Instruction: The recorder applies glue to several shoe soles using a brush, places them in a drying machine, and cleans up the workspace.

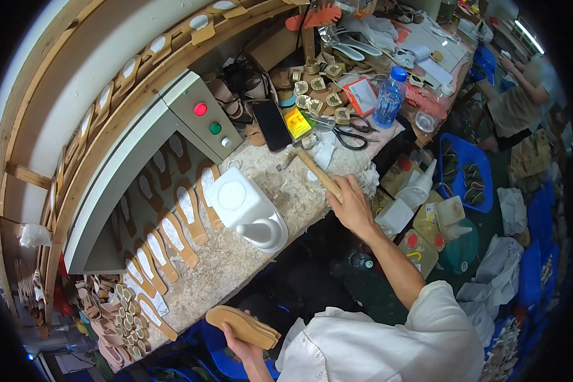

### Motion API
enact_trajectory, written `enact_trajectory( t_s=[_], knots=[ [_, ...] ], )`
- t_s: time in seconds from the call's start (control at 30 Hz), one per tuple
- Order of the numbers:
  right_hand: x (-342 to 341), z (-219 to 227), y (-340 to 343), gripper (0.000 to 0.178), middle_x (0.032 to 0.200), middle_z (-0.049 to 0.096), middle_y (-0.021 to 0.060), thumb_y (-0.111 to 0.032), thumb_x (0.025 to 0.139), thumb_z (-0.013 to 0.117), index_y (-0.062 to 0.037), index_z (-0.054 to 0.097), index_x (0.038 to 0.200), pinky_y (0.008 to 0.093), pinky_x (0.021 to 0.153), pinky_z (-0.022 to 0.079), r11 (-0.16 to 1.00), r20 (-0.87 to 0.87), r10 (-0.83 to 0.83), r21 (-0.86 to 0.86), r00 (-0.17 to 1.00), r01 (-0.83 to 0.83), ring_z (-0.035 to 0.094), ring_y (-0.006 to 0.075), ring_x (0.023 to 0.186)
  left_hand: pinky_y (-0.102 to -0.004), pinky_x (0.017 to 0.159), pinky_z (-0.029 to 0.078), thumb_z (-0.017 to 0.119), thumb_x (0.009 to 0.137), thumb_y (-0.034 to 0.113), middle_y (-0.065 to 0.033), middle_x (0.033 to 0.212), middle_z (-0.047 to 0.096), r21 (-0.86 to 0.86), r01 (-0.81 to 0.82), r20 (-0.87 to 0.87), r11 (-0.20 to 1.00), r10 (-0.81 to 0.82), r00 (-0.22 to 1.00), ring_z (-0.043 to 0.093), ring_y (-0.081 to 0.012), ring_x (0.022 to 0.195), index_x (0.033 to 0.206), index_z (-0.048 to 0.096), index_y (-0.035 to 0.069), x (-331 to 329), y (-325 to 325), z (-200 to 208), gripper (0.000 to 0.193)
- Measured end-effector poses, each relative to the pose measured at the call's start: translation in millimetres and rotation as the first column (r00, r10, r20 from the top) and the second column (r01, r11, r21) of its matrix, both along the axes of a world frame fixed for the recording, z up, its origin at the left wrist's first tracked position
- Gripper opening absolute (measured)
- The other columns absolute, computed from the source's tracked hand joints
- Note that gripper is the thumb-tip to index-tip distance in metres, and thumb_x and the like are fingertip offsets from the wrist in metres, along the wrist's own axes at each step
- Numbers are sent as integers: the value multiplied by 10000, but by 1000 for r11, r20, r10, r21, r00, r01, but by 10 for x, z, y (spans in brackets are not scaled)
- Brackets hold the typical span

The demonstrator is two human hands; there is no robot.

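My left hand [243, 350] is closed around a small stack of tan insoles [239, 321], held off the bench's front edge near my body. My right hand [352, 205] grips a hammer [318, 174] by its wooden handle, over the right part of the worn bench [235, 274]. The hammer's head is low at the bench top, and I cannot tell whether it touches. Left of it stands a white plastic bottle [245, 207] with a spout. A row of tan insoles with white patches [165, 239] lies along the bench, running into a grey machine's opening.
The grey machine [188, 105] has a red and a green button. Behind the hammer lie a phone [272, 124], a yellow box [297, 122], scissors [355, 132] and a blue bottle [390, 97]. Heel pieces [130, 321] pile up at left. A blue basket [468, 172] and another person [522, 95] are at right.
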State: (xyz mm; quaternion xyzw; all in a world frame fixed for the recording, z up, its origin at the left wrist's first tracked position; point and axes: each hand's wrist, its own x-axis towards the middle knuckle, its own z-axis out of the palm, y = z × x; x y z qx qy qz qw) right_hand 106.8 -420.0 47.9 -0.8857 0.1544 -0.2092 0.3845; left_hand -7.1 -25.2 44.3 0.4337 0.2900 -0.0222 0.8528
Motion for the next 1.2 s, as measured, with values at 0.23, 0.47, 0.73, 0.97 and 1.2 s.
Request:
enact_trajectory(
  t_s=[0.23, 0.47, 0.73, 0.97, 1.2],
  knots=[
    [-86, -234, 180, 381, 1111, 536, 208, -114, 932, 672, 36, 555, 1262, 471, 817, 518, 1000, 87, 7, 11, 996, -8, 618, 434, 951, -480, 852, 567, 567, 997, 469, -114, 1132, 670, -2, 141, 32, 990, -140, 990, 668, -314, 1042, 1296, 564, 47, 117, -89, 21, 517],
    [-53, -102, 154, 309, 1043, 583, 165, -143, 920, 703, 20, 651, 1177, 431, 901, 493, 976, 42, 173, -145, 984, -165, 592, 345, 997, -479, 849, 567, 565, 998, 459, -129, 1131, 665, -14, 126, 6, 992, -126, 992, 666, -317, 1042, 1289, 562, 30, 240, -95, -43, 518],
    [750, 158, -646, 253, 1207, 570, 67, -67, 839, 726, -79, 713, 1092, 427, 969, 436, 796, -65, 348, -507, 935, -331, 496, 316, 1141, -479, 841, 569, 556, 998, 453, -151, 1121, 666, -8, 116, 1, 993, -116, 993, 670, -328, 1013, 1289, 560, 22, 256, -28, -32, 521],
    [835, 200, -785, 224, 1160, 600, -3, -127, 819, 762, -101, 672, 1022, 416, 965, 358, 666, -292, 463, -508, 837, -546, 472, 269, 1185, -455, 813, 577, 563, 990, 455, -205, 1083, 679, -16, 24, -48, 1000, -25, 999, 682, -329, 930, 1295, 560, 24, 231, 129, -90, 527],
    [999, 236, -739, 260, 1148, 624, 36, -125, 814, 766, -100, 690, 1061, 411, 985, 340, 722, -435, 397, -396, 808, -568, 486, 246, 1187, -450, 793, 580, 559, 998, 437, -218, 1071, 678, -18, 59, -47, 998, -60, 997, 684, -328, 904, 1306, 547, 28, 346, 231, -123, 512]
  ],
)
